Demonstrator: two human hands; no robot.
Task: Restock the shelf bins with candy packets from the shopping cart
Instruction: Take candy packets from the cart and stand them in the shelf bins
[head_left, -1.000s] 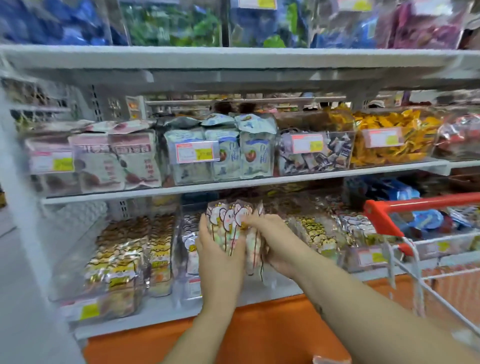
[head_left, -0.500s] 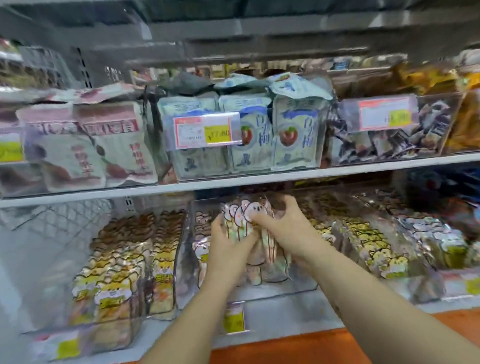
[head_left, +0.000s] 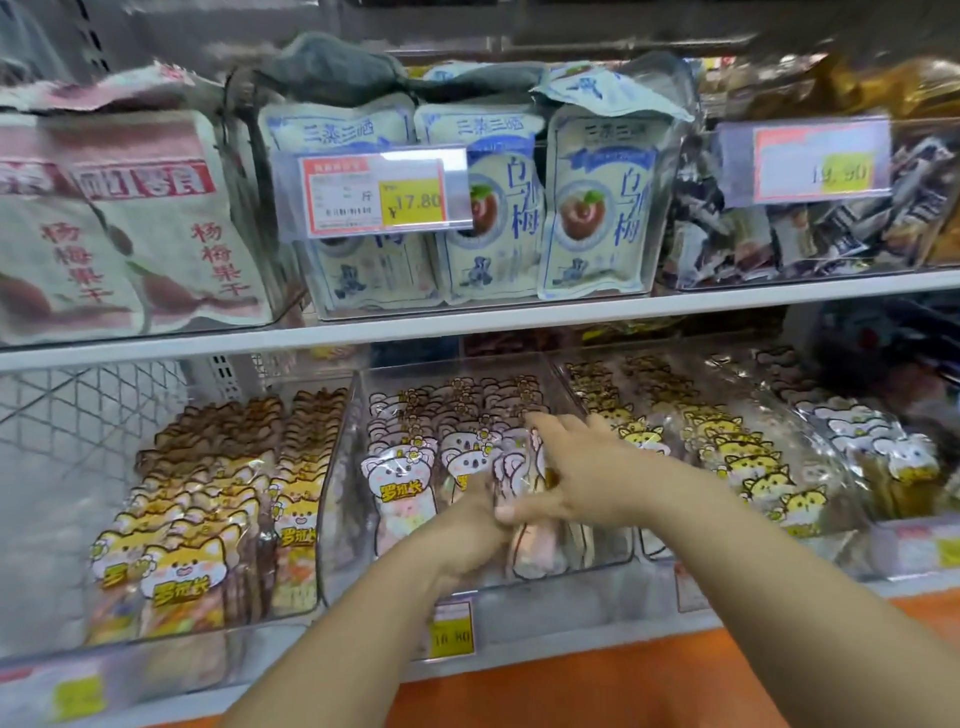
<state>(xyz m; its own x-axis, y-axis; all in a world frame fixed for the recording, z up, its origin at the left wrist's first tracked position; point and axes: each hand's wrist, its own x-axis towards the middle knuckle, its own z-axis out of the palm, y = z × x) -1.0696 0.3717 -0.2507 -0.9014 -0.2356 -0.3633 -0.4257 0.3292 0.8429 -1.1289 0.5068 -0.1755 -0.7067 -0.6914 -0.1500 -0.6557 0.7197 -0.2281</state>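
Two white shop shelves (head_left: 467, 325) carried clear bins. Pink bear candy packets (head_left: 519, 470) were gripped between left hand (head_left: 467, 530) and right hand (head_left: 587, 478), long axes upright, tops upward, inside the bin (head_left: 571, 574) directly ahead.

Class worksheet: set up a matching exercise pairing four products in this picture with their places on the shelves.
Things:
1. pink bear packets
2. orange fox packets
3. yellow cat packets
4. blue-and-white pouches

Places:
A. upper shelf, centre
B. lower shelf, left
C. lower shelf, centre
D. lower shelf, right of centre

Pairs: 1-C, 2-B, 3-D, 4-A
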